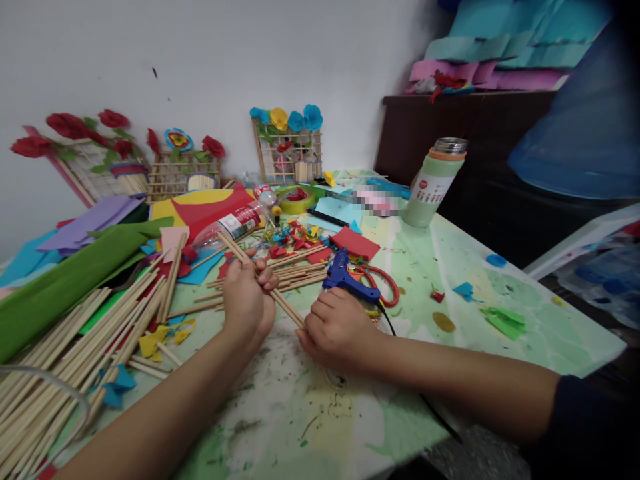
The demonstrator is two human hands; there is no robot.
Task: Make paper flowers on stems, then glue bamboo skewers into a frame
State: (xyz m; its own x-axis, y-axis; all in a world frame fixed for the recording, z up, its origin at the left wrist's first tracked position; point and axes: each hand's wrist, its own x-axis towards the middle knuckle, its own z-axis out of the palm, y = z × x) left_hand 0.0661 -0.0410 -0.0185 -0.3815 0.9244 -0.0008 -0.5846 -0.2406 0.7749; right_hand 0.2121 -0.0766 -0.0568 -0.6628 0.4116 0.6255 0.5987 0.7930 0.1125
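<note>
A few thin wooden sticks slant between my two hands, above the table. My left hand is wrapped round their middle, and their upper ends stick out past the thumb. Around their lower end closes my right hand, with its fingers curled. Just beyond the right hand lies a blue hot glue gun, its black cord running off under the forearm. More loose sticks lie behind the left hand, beside scraps of coloured paper.
A large heap of sticks and a green paper roll fill the left side. Red-handled scissors lie behind the glue gun. A plastic bottle, a green thermos and flower-decked stick frames stand or lie farther back.
</note>
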